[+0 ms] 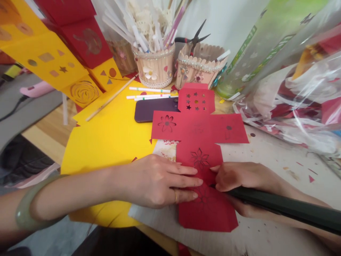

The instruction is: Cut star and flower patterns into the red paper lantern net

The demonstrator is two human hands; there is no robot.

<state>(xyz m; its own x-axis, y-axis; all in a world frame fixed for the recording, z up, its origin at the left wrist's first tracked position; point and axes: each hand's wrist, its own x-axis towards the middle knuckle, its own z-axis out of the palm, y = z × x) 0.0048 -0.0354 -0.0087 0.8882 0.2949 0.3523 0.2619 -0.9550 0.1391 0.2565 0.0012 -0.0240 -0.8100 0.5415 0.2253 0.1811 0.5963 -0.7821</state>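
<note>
A red paper cut-out in the shape of an unfolded box lies flat, with stars, flowers and a snowflake-like pattern cut or drawn on its panels. My left hand rests on its lower panels with fingers stretched out, pressing the paper. My right hand is closed round a long dark-green pen-shaped tool. Its tip is hidden by my fingers, close to an outlined flower on the bottom panel. Below the paper is a worn whitish board.
Yellow card lies to the left, with a wooden stick on it. A dark phone and white markers sit behind. Beyond stand stick-sided pots, pliers, a green bottle and a plastic bag.
</note>
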